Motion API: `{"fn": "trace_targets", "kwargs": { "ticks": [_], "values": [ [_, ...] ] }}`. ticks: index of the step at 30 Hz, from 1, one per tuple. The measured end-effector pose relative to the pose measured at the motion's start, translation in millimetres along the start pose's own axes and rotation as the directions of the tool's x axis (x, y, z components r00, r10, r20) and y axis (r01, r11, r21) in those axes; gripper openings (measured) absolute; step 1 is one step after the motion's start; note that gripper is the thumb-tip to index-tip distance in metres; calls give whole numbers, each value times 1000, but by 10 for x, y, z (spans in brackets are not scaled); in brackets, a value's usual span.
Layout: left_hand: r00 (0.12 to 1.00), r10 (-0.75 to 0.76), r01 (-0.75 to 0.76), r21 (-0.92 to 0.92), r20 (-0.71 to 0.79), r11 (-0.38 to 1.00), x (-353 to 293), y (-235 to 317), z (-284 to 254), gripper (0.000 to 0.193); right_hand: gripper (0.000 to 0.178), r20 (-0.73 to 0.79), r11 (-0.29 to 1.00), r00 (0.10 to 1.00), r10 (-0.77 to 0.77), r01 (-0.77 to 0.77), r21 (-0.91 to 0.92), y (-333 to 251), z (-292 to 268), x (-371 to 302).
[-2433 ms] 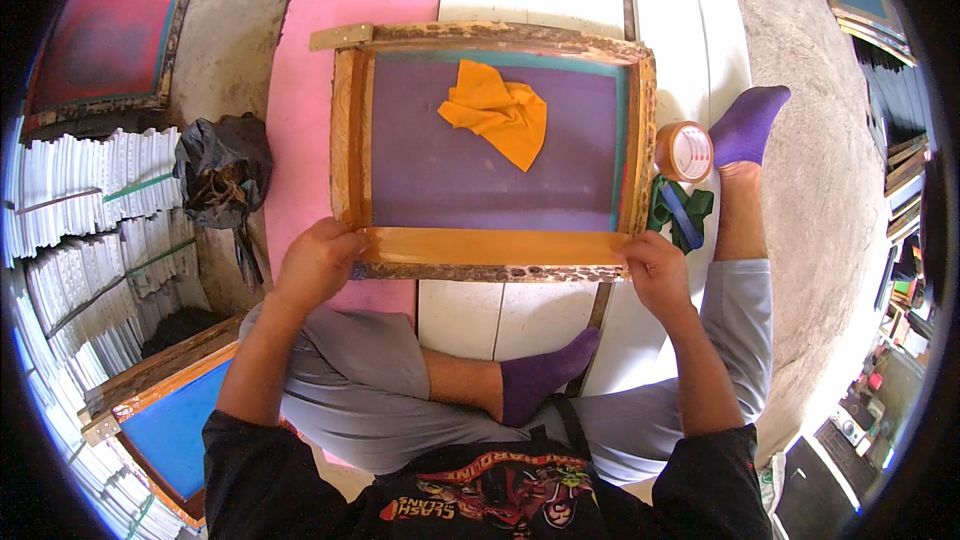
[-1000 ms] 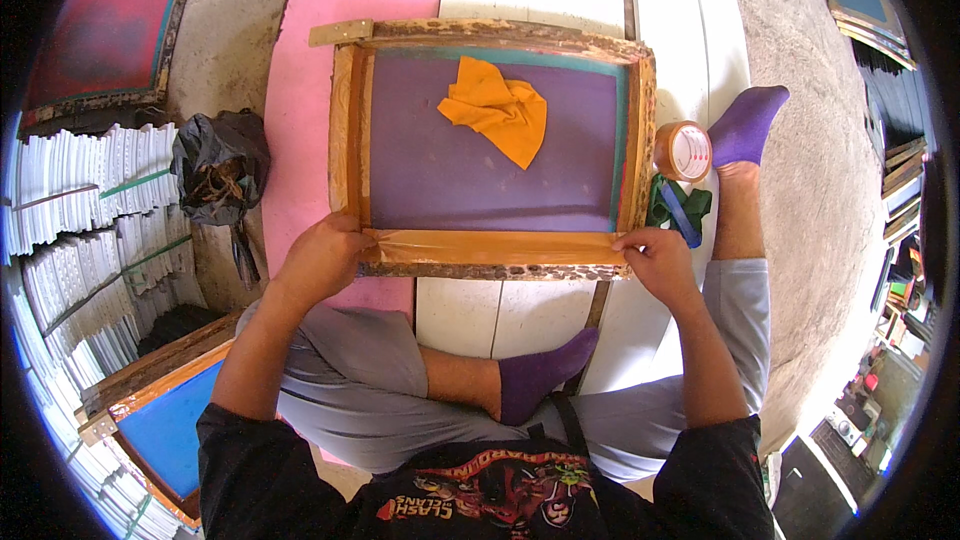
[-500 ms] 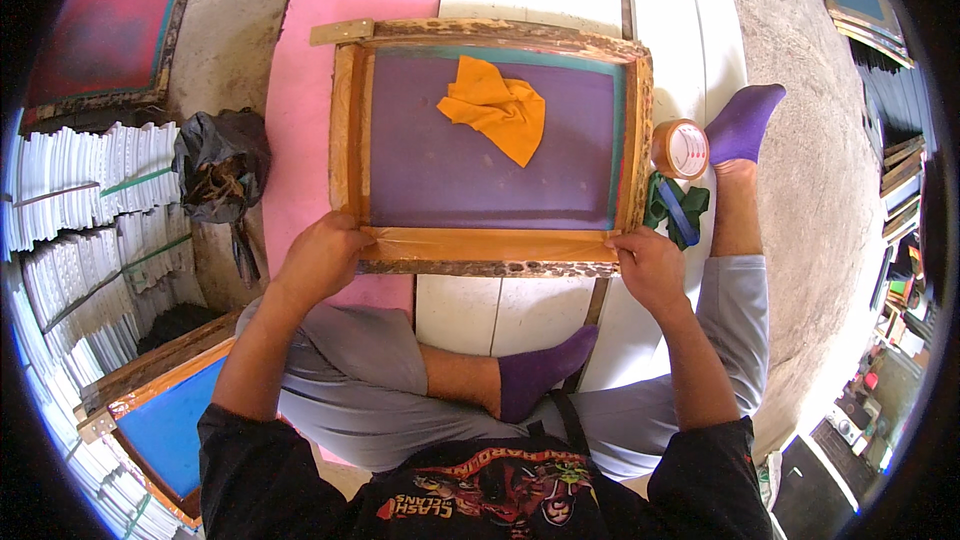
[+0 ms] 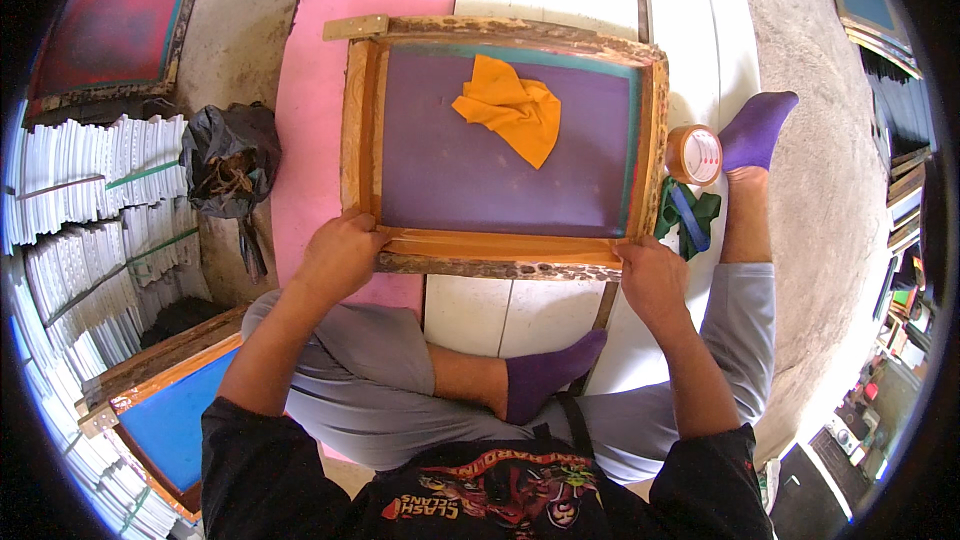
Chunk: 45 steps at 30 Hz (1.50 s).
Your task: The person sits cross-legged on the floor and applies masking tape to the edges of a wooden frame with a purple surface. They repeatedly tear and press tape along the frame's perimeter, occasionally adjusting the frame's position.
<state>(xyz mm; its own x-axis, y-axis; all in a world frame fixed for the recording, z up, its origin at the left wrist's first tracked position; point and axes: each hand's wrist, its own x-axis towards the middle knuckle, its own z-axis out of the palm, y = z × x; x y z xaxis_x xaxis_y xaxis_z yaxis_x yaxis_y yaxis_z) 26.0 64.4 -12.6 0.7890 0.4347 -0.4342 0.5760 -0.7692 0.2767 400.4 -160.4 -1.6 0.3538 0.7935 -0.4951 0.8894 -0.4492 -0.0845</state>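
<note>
A rectangular wooden screen-printing frame (image 4: 657, 130), rough-edged and pitted along its lower rail, lies in the middle of the picture. Inside it is smooth purple mesh (image 4: 500, 190) with a teal border, and on the mesh's upper half lies a crumpled orange cloth (image 4: 510, 110) (matte, softly folded). A glossy strip of brown packing tape (image 4: 500, 244) runs straight along the lower inner edge. At centre right sits a ring-shaped tape roll (image 4: 679, 154). Both forearms slant inward from below; the left hand (image 4: 345, 255) pinches the strip's left end, fingers bent, the right hand (image 4: 652, 278) its right.
</note>
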Motion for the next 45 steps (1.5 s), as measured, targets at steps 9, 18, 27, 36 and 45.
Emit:
{"fn": "trace_targets", "kwargs": {
  "ticks": [9, 18, 27, 36, 45],
  "values": [
    [999, -47, 46, 26, 23, 999, 17, 19, 35, 27, 21, 7, 993, 1000, -11, 12, -118, -83, 35, 21],
    [999, -27, 25, 55, 39, 998, 20, 24, 18, 24, 24, 132, 984, 991, 28, -4, -177, -139, 45, 35],
    [998, -44, 42, 66, 33, 997, 25, 43, 42, 21, 22, 160, 972, 987, 25, 14, -236, -158, 41, 81],
    [997, -61, 56, 91, 56, 994, 42, 59, 16, 17, 16, 143, 972, 989, 19, 16, -235, -129, 105, 117],
    [997, -46, 40, 104, 64, 994, 60, 43, 34, 15, 21, 157, 966, 987, 23, 19, -259, -154, 125, 140]
  ]
}}
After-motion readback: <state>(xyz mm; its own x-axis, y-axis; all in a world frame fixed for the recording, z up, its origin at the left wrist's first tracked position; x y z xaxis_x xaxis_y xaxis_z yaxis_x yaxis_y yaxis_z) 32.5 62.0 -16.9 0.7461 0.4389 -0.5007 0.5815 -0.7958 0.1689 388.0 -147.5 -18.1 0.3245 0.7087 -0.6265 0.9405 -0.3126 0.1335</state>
